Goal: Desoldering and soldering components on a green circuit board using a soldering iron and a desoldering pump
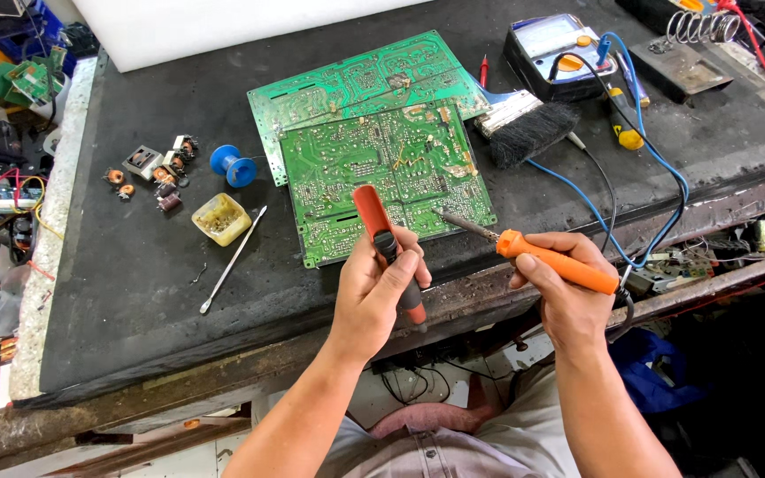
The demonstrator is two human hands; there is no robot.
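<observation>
Two green circuit boards lie solder-side up on the dark bench; the nearer board (390, 177) overlaps the farther board (347, 84). My left hand (375, 292) grips a red and black desoldering pump (381, 237) upright, its tip over the near board's front edge. My right hand (560, 288) holds an orange-handled soldering iron (537, 257), its metal tip resting near the board's lower right part.
A black brush (524, 124), a multimeter (552, 49) with blue lead, a blue spool (232, 165), a yellow flux tub (220, 219), metal tweezers (234, 259) and several small coils (157, 168) lie around. Cluttered parts sit beyond the left edge.
</observation>
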